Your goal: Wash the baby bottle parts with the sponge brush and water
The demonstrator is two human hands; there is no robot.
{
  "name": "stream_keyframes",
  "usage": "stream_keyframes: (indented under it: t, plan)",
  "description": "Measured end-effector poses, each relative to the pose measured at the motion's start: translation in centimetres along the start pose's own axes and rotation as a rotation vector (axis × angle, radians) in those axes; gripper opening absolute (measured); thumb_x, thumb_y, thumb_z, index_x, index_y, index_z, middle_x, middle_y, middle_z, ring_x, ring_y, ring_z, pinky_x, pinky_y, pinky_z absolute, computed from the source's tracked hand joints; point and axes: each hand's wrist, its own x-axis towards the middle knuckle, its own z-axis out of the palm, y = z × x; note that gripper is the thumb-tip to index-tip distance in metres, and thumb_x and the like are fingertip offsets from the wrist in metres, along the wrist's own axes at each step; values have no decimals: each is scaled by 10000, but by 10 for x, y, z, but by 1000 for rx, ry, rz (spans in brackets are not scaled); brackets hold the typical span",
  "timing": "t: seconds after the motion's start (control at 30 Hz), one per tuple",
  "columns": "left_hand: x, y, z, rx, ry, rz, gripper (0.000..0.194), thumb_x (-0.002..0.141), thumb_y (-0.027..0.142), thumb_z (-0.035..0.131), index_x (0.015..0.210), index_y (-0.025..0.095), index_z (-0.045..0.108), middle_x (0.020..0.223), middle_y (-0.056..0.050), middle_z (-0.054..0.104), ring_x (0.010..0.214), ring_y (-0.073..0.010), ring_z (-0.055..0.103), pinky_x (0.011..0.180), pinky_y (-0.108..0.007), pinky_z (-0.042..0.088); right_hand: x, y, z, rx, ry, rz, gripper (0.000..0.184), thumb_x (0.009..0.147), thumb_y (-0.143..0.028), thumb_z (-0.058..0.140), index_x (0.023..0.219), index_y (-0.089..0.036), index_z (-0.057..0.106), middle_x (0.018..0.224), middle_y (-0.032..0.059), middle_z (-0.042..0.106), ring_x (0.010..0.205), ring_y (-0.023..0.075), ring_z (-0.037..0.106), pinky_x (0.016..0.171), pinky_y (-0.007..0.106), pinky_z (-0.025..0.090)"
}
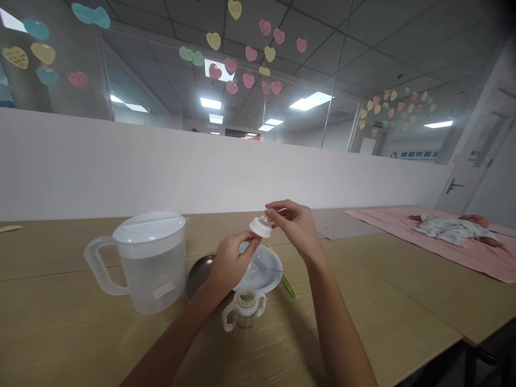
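Note:
Between my two hands, above a white bowl (264, 269), is a bottle nipple with its white collar ring (260, 228). My left hand (234, 260) pinches the collar's lower left edge. The fingertips of my right hand (292, 223) close on the clear nipple at the top. Below them, upright on the table, stands the open baby bottle (245, 309) with two white side handles. Partly hidden behind my left hand and wrist is a round metal dish (197, 274). A green-handled brush or utensil (288, 286) lies beside the bowl, partly covered by it.
A lidded clear plastic pitcher (151, 269) stands left on the wooden table (382, 312). At right, a baby doll in a patterned outfit (443, 228) lies on a pink cloth (387, 220). A white partition wall (161, 166) with glass above runs behind the table.

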Motion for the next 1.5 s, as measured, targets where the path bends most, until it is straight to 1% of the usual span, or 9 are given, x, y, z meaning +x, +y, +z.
stream_keyframes:
  t: [0.07, 0.17, 0.47, 0.53, 0.7, 0.87, 1.0, 1.23, 1.5]
  plan:
    - [-3, -2, -3, -16, -15, -14, 256, 840, 331, 479, 836, 193, 695, 815, -3, 721, 744, -182, 644, 703, -266, 473, 0, 1, 1, 16, -14, 16, 284, 678, -393, 660, 843, -165, 697, 765, 39, 667, 663, 136, 605, 600, 271, 522]
    - [-4, -4, -9, -24, 11, -41, 252, 834, 328, 486, 854, 193, 698, 866, -5, 729, 808, -188, 653, 717, -257, 474, 1, 3, 1, 26, -18, 38, 292, 669, -396, 666, 833, -157, 699, 733, 36, 665, 652, 137, 608, 592, 269, 523]
    - [-1, -5, -18, -4, 20, -62, 269, 841, 330, 493, 920, 193, 711, 945, -22, 730, 861, -198, 658, 765, -283, 481, 2, 5, 4, 13, -4, 52, 324, 648, -425, 679, 816, -149, 696, 747, 43, 656, 630, 137, 617, 555, 258, 510]
    - [-2, -8, -20, 12, 17, -60, 267, 836, 334, 493, 898, 191, 711, 936, -23, 731, 858, -200, 658, 769, -287, 480, 3, 6, 2, 4, 34, 45, 337, 648, -436, 677, 825, -151, 693, 778, 46, 656, 622, 135, 622, 537, 251, 510]
    - [-1, -25, -24, 68, -10, -128, 301, 819, 377, 488, 864, 178, 710, 928, -48, 728, 879, -221, 649, 809, -323, 468, 9, 14, -24, 2, 280, 26, 343, 616, -435, 703, 822, -161, 690, 803, 37, 648, 601, 131, 624, 494, 239, 515]
    - [1, -47, -21, 102, -62, -163, 341, 822, 393, 470, 890, 163, 713, 946, -69, 723, 869, -222, 640, 788, -317, 462, 10, 20, -54, -1, 374, 47, 304, 613, -389, 718, 812, -160, 696, 808, 37, 649, 582, 120, 613, 474, 233, 518]
    - [-2, -59, -16, 121, -140, -211, 375, 832, 406, 446, 903, 151, 712, 909, -58, 727, 833, -223, 641, 722, -293, 467, 10, 21, -60, -18, 378, 54, 297, 617, -380, 719, 814, -158, 697, 811, 42, 648, 585, 120, 612, 470, 231, 520]
    - [-3, -68, -13, 211, -181, -269, 365, 836, 374, 444, 928, 138, 706, 978, -98, 716, 902, -224, 634, 762, -275, 451, 11, 20, -51, -41, 308, 50, 302, 630, -380, 711, 837, -161, 695, 816, 37, 639, 594, 118, 614, 472, 222, 520]
    - [-4, -73, -13, 350, -209, -268, 328, 852, 322, 427, 842, 151, 706, 825, -62, 718, 746, -181, 615, 634, -243, 385, 11, 20, -47, -71, 289, 53, 304, 634, -386, 709, 840, -164, 697, 793, 31, 628, 603, 128, 621, 482, 232, 523]
